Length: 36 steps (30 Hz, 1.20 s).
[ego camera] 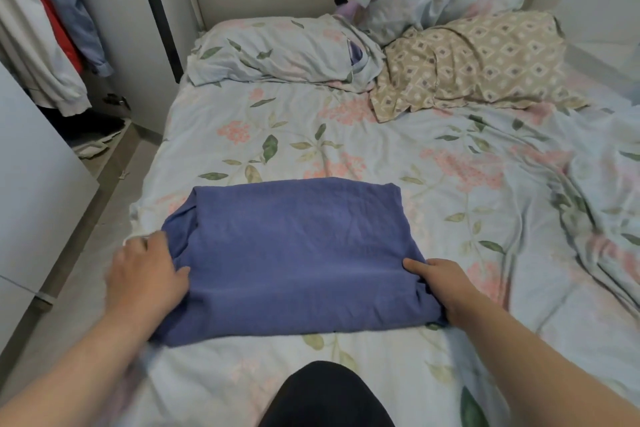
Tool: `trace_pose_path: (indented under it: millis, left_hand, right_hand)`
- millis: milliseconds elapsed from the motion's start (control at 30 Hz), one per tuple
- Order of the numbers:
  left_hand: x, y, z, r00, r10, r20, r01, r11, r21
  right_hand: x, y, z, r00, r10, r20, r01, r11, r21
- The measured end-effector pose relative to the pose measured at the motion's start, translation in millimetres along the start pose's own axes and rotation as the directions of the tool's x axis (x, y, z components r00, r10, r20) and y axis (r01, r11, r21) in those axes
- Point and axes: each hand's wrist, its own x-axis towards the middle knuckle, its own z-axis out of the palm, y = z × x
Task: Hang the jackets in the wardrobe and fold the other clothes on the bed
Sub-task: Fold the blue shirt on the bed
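Head view: right hand [440,285] pinches folded blue garment's [294,253] right edge; left hand [145,274], grip unclear, touches its left edge.

I see a plain violet-blue garment [294,253], a pale blue sheet [450,166] with pink flowers and green leaves, a beige diamond-print pillow [478,62], and a red-and-white striped jacket [31,28].

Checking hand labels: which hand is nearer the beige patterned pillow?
Right. The right hand grips the blue garment on the side toward the beige pillow; the left hand touches its opposite edge.
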Motion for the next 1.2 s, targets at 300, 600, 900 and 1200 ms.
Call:
trace_pose_path:
  millis: [300, 600, 900, 1200]
  left_hand:
    - [5, 252, 3, 0.825, 0.511, 0.241, -0.365, 0.807, -0.464]
    - [18, 369, 66, 0.817, 0.385, 0.429, -0.311, 0.921, -0.235]
    - [32, 343, 52, 0.718, 0.371, 0.589, -0.029, 0.861, -0.508]
    - [62, 226, -39, 0.812, 0.303, 0.499, 0.190, 0.672, -0.716]
  right_hand:
    - [10, 5, 5, 0.999, -0.038, -0.021, 0.037, 0.999, -0.040]
    - [26, 16, 9, 0.992, -0.100, -0.074, 0.089, 0.987, -0.134]
    - [14, 10, 9, 0.985, -0.152, -0.080, 0.137, 0.977, -0.161]
    - [-80, -42, 73, 0.889, -0.427, 0.165, 0.449, 0.884, -0.132]
